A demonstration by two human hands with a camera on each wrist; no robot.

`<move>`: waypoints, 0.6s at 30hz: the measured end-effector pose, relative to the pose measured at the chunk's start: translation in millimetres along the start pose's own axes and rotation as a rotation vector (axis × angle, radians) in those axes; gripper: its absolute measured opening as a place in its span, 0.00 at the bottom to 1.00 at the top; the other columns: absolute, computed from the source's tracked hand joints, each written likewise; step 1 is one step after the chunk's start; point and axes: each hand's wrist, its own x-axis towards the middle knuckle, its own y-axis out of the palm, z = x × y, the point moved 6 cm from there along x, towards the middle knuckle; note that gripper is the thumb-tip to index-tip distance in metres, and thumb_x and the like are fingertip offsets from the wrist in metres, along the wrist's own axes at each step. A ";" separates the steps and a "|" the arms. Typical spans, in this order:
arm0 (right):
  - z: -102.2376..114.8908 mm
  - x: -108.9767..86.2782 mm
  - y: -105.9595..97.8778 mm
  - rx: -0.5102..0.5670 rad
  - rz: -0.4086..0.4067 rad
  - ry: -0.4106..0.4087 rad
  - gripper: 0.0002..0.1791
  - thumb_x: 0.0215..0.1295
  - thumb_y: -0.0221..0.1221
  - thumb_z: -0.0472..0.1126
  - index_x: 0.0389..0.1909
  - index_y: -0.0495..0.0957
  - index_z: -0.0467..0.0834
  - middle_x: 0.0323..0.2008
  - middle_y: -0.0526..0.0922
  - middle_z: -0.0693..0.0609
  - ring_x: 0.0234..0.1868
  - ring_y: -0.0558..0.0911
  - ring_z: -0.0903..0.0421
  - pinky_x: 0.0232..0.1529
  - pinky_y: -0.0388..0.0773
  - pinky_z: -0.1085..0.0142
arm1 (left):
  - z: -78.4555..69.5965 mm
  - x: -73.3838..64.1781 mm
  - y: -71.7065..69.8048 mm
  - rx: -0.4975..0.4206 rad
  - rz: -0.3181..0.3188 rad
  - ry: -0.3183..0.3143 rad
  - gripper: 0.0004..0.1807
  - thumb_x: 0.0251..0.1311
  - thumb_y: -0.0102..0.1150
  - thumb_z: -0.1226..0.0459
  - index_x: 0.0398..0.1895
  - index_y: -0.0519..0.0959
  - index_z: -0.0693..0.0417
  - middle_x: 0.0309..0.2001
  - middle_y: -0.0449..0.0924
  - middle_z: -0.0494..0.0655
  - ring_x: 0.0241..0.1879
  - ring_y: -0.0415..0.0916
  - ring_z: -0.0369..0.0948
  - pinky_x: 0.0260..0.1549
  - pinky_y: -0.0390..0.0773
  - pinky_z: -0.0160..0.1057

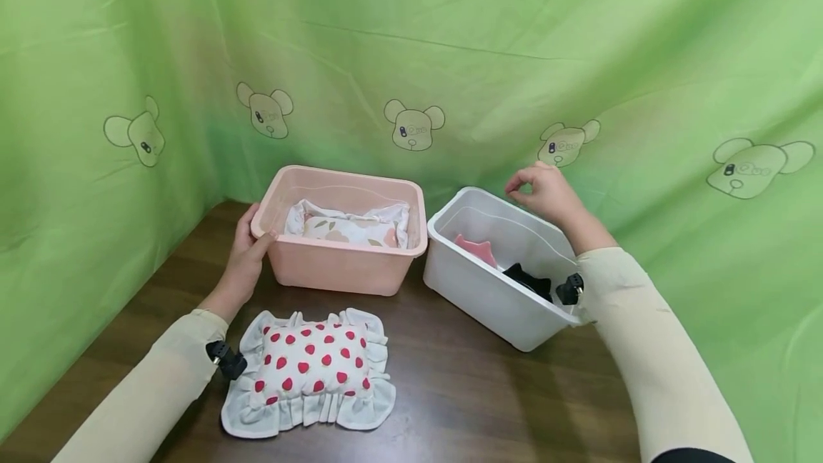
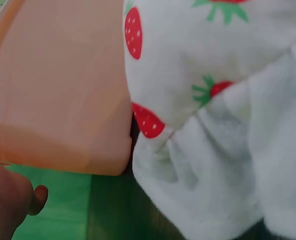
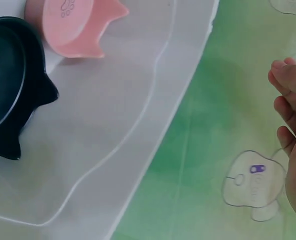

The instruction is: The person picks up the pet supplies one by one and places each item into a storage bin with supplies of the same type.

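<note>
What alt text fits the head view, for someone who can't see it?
A person's left hand grips the corner of a pink bin holding a floral cushion; the right hand is raised near the far rim of a white bin containing a pink bowl and a black bowl. A strawberry-print cushion lies on the table in front.

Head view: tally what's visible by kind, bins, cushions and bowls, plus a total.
Bins: 2 (pink bin, white bin)
Cushions: 2 (strawberry cushion, floral cushion)
Bowls: 2 (pink bowl, black bowl)
Total: 6
</note>
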 end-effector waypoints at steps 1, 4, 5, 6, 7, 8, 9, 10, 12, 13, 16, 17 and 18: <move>1.7 -0.4 -2.6 0.001 -0.007 -0.007 0.05 0.61 0.69 0.32 0.37 0.88 0.41 0.38 0.89 0.46 0.42 0.74 0.50 0.50 0.65 0.52 | 0.6 0.2 -0.3 0.007 0.004 -0.005 0.39 0.76 0.45 0.68 0.84 0.40 0.48 0.83 0.42 0.50 0.80 0.44 0.47 0.77 0.49 0.38; 6.8 -3.1 -10.6 0.005 -0.033 -0.017 0.05 0.60 0.70 0.32 0.37 0.88 0.41 0.38 0.89 0.47 0.42 0.75 0.51 0.51 0.66 0.53 | 1.9 1.4 0.1 0.015 0.016 -0.012 0.40 0.77 0.46 0.67 0.84 0.39 0.48 0.83 0.42 0.50 0.80 0.44 0.47 0.77 0.49 0.37; 8.9 -4.5 -13.0 0.008 -0.040 -0.020 0.05 0.60 0.70 0.32 0.37 0.88 0.41 0.37 0.89 0.46 0.42 0.75 0.50 0.50 0.66 0.53 | 2.1 2.0 0.4 0.017 0.018 -0.013 0.40 0.77 0.46 0.67 0.84 0.38 0.48 0.83 0.41 0.51 0.80 0.43 0.47 0.77 0.49 0.37; 11.4 -6.2 -15.2 0.011 -0.048 -0.019 0.05 0.60 0.70 0.32 0.37 0.88 0.41 0.37 0.89 0.46 0.42 0.75 0.50 0.50 0.66 0.53 | 2.1 2.5 0.8 0.013 0.018 -0.013 0.41 0.77 0.46 0.67 0.84 0.38 0.48 0.83 0.41 0.51 0.80 0.43 0.47 0.77 0.48 0.37; 13.8 -8.0 -17.0 0.017 -0.054 -0.016 0.05 0.60 0.70 0.32 0.37 0.88 0.42 0.37 0.89 0.46 0.42 0.75 0.51 0.51 0.66 0.53 | 2.3 3.2 0.6 0.009 0.017 -0.013 0.41 0.77 0.46 0.67 0.84 0.38 0.49 0.83 0.41 0.51 0.80 0.43 0.47 0.77 0.48 0.38; 16.5 -9.9 -18.6 0.025 -0.060 -0.010 0.05 0.61 0.70 0.32 0.36 0.88 0.42 0.37 0.89 0.46 0.42 0.75 0.51 0.51 0.67 0.53 | 2.2 3.8 0.4 0.008 0.016 -0.014 0.40 0.77 0.46 0.67 0.84 0.38 0.49 0.83 0.40 0.51 0.80 0.42 0.47 0.77 0.47 0.39; 20.0 -12.1 -20.3 0.037 -0.065 -0.004 0.04 0.61 0.70 0.32 0.37 0.88 0.42 0.38 0.89 0.46 0.43 0.75 0.51 0.51 0.67 0.52 | 1.9 4.2 0.1 0.006 0.013 -0.013 0.40 0.77 0.46 0.67 0.84 0.38 0.49 0.83 0.40 0.50 0.80 0.42 0.47 0.78 0.46 0.39; 23.4 -14.2 -21.7 0.050 -0.068 0.006 0.04 0.61 0.70 0.32 0.37 0.88 0.42 0.38 0.89 0.46 0.43 0.75 0.51 0.51 0.67 0.52 | 1.7 4.7 -0.3 0.004 0.011 -0.013 0.40 0.77 0.46 0.67 0.84 0.38 0.49 0.83 0.40 0.50 0.80 0.42 0.46 0.78 0.46 0.40; 29.0 -18.5 -23.6 0.078 -0.078 0.030 0.04 0.62 0.69 0.33 0.37 0.88 0.43 0.39 0.88 0.46 0.45 0.75 0.51 0.53 0.67 0.52 | 1.8 5.9 -2.0 -0.003 0.005 -0.014 0.40 0.77 0.45 0.68 0.84 0.38 0.49 0.83 0.41 0.50 0.80 0.42 0.46 0.78 0.46 0.40; 31.5 -20.5 -24.2 0.095 -0.083 0.044 0.04 0.62 0.69 0.34 0.37 0.88 0.43 0.40 0.88 0.46 0.46 0.76 0.51 0.54 0.68 0.51 | 1.7 6.1 -3.0 0.000 0.004 -0.016 0.40 0.77 0.45 0.68 0.84 0.38 0.49 0.83 0.41 0.49 0.80 0.42 0.46 0.78 0.46 0.39; 38.0 -26.9 -23.7 0.151 -0.090 0.095 0.04 0.64 0.68 0.36 0.39 0.88 0.44 0.43 0.86 0.46 0.51 0.77 0.49 0.58 0.68 0.48 | 0.9 6.9 -5.9 0.002 0.005 -0.020 0.40 0.77 0.45 0.68 0.84 0.37 0.49 0.83 0.40 0.49 0.80 0.42 0.46 0.77 0.47 0.36; 39.5 -29.0 -22.9 0.165 -0.094 0.111 0.04 0.65 0.68 0.36 0.39 0.88 0.45 0.44 0.85 0.47 0.53 0.77 0.49 0.60 0.68 0.47 | 0.5 6.8 -6.8 0.003 0.007 -0.021 0.40 0.77 0.45 0.68 0.84 0.37 0.49 0.83 0.40 0.49 0.80 0.42 0.46 0.77 0.48 0.35; 41.6 -31.3 -22.0 0.181 -0.097 0.125 0.04 0.65 0.68 0.37 0.39 0.88 0.45 0.45 0.85 0.47 0.54 0.77 0.49 0.60 0.68 0.46 | 0.2 6.5 -7.4 0.003 0.009 -0.021 0.40 0.77 0.45 0.68 0.84 0.37 0.49 0.83 0.40 0.49 0.80 0.42 0.46 0.76 0.48 0.34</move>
